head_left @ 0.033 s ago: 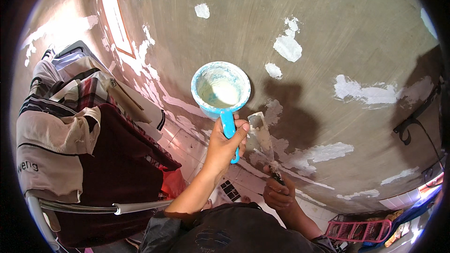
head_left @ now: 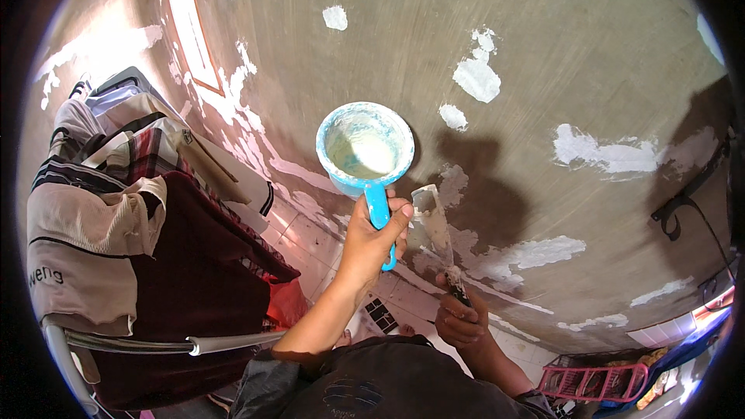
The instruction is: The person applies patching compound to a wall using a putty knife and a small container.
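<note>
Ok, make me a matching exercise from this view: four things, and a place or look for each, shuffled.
Things:
1. blue dipper
2. putty knife
3. dark red garment
4. wall

Places or looks:
A. toward the picture's left
B. in the right hand
C. grey-brown with white patches
D. in the left hand

Pairs: 1-D, 2-B, 3-A, 4-C

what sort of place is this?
Likely a room in a home, under repair: white patches on a bare grey-brown wall, a blue dipper of pale paste in the left hand, and a rack hung with clothes.
</note>
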Available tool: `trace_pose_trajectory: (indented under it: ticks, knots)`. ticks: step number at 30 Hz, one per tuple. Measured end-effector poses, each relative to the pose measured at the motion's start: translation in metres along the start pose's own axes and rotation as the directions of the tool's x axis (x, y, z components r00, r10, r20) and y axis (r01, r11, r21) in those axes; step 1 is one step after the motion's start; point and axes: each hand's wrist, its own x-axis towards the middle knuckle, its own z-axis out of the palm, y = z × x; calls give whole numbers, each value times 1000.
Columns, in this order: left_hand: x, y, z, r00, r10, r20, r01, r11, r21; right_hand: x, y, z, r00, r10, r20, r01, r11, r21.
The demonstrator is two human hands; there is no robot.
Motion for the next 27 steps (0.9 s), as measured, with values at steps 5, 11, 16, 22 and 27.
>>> trace_pose_trajectory:
  ticks: [5, 11, 16, 22, 27]
  knots:
    - [2, 5, -1, 998, -1, -63, 2, 1000, 5, -2, -8, -8, 999, -37, -28, 38, 999, 34]
    - [4, 1, -6, 994, 62, -91, -59, 998, 32, -1, -16, -12, 999, -21, 26, 20, 999, 45]
    - [0, 1, -9, 992, 98, -81, -92, 993, 73, 1, -20, -17, 997, -18, 79, 14, 999, 51]
    - [0, 2, -12, 998, 31, -53, -29, 999, 44, -1, -28, -13, 1000, -24, -4, 24, 1000, -8]
    - [-6, -8, -26, 998, -25, 60, 29, 998, -55, 6, -33, 26, 868, -430, -249, -82, 369, -926]
